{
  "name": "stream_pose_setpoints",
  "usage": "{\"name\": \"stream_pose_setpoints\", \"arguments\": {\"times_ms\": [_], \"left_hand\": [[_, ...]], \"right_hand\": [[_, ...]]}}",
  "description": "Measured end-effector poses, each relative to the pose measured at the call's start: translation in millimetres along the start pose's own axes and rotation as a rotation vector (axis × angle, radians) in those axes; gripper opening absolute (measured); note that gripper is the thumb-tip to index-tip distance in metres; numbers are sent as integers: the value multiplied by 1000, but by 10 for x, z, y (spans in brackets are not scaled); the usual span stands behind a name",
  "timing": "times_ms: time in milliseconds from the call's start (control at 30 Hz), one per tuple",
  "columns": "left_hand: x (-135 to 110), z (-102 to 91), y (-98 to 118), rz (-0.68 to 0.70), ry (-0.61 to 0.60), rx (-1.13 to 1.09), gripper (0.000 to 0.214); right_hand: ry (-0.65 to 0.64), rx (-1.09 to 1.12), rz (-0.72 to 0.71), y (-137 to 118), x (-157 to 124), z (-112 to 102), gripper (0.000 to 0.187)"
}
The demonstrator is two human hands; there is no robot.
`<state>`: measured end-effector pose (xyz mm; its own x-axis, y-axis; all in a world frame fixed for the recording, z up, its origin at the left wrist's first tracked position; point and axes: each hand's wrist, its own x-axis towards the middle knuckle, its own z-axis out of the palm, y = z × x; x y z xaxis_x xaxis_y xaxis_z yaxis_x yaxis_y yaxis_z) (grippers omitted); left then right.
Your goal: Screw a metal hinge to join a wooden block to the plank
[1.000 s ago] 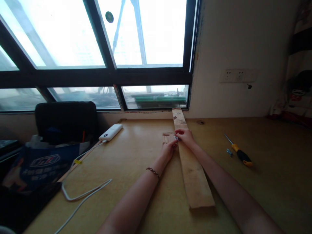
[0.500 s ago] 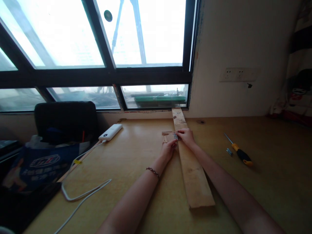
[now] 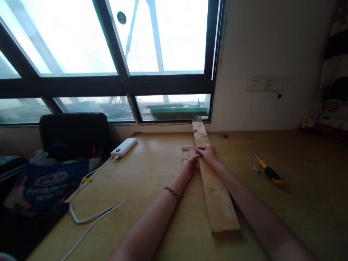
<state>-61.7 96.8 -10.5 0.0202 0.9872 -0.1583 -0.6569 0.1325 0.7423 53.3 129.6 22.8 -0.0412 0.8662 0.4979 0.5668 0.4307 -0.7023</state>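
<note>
A long wooden board lies on the table, running from the window side toward me. A short wooden block sits against its left side. Where the two meet is a small shiny metal piece, possibly a hinge, mostly covered by fingers. My left hand pinches it from the near left, close to the block. From the right, my right hand rests over the board with its fingertips closed on the same piece. Both hands are closed; the finer detail between the fingers is too small to make out.
On the right of the table lie a yellow-and-black screwdriver and several small metal screws. A white power bank with a white cable is at the left edge. A black chair stands beyond that edge, below the window.
Both hands stay at the joint between the board and the block, with only slight finger movement. The view has shifted a tiny bit.
</note>
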Motion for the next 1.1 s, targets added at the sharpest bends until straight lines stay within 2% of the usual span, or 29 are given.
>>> {"name": "stream_pose_setpoints", "arguments": {"times_ms": [733, 833, 900, 1000, 1100], "left_hand": [[18, -21, -1, -23, -25, -58, 29], [21, -22, 1, -31, -40, -70, 26], [18, -18, -1, -36, -43, -66, 23], [5, -10, -2, -44, -17, -60, 17], [-7, -1, 5, -47, 7, -68, 15]], "right_hand": [[-52, -182, 15, -37, -9, -3, 14], [-42, -142, 32, -20, -7, 15, 17], [-14, -29, 54, -2, -15, -10, 25], [67, 171, 113, 37, -68, -212, 35], [148, 158, 135, 117, -208, -674, 32]]}}
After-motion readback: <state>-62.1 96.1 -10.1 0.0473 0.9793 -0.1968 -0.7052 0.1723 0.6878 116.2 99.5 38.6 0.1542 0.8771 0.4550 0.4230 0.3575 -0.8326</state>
